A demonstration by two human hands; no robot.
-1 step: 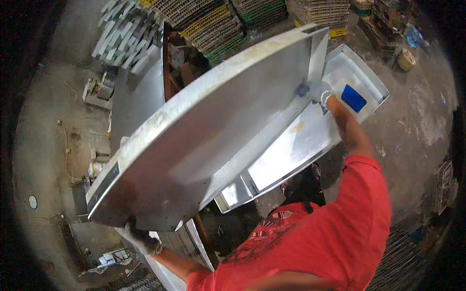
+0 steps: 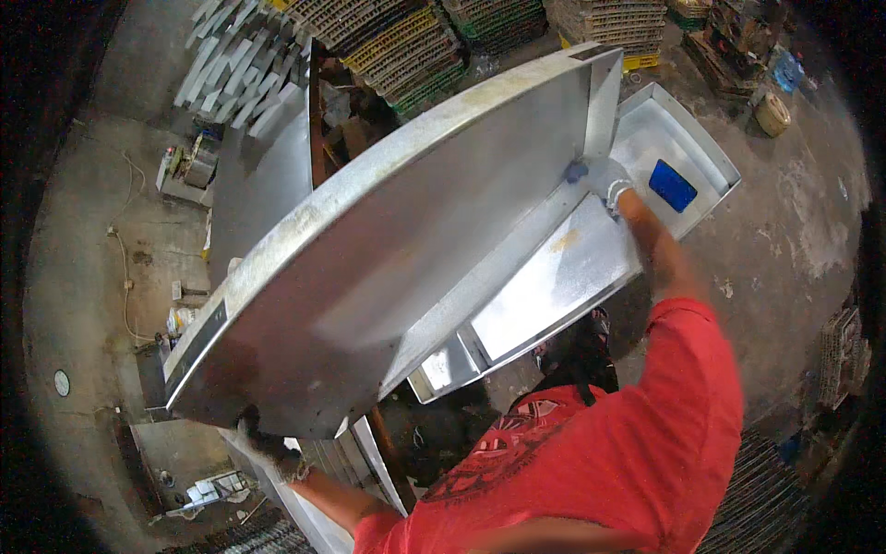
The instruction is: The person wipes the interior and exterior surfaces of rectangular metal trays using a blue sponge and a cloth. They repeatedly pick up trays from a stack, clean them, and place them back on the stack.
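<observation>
Right hand (image 2: pixel 604 178) slightly shifted, touching the metal tray (image 2: pixel 443 249), grip unclear; partly hidden left hand (image 2: pixel 266 451) grips it

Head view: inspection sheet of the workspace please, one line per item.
Surface: grey worktop, partly hidden behind the large metal panel.
Job's things: large metal panel, tilted up; metal tray with a blue patch toward its right end.
Clutter: metal strips piled at the worktop's far end; crumpled blue plastic at upper right.
Hands: left hand, gloved, gripping the panel's near edge; right hand, gloved, at its right corner, grip unclear.
Cables: pale cord at left.
Surroundings: stacked racks; round clock.
</observation>
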